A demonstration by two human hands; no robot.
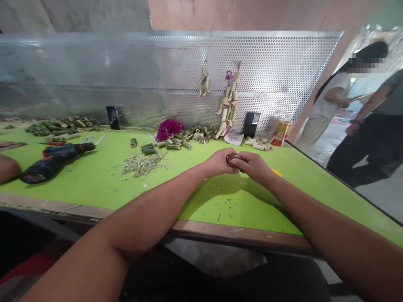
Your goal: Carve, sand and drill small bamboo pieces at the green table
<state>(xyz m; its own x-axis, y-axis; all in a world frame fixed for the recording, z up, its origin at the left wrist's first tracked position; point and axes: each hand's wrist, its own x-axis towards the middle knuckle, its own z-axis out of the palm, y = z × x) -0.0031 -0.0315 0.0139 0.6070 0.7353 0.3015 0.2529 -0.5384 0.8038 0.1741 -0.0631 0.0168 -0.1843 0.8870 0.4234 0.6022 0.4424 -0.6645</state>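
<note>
My left hand (220,162) and my right hand (253,166) meet above the green table (201,201). Between them is a small dark brown object (232,159), largely covered by the fingers; its kind is unclear. The fingers of both hands are closed around it. Beneath my hands, small dark crumbs and thin slivers lie on the tabletop. A bit of something yellow (277,172) shows behind my right wrist. To the left of my hands is a pile of thin shavings (141,164).
Cut bamboo pieces (198,134) and purple string (169,129) lie along the back. A power drill (53,161) rests at the left beside another person's arm (9,168). Bamboo figures (229,102) hang on the perforated panel. Two people stand at the right.
</note>
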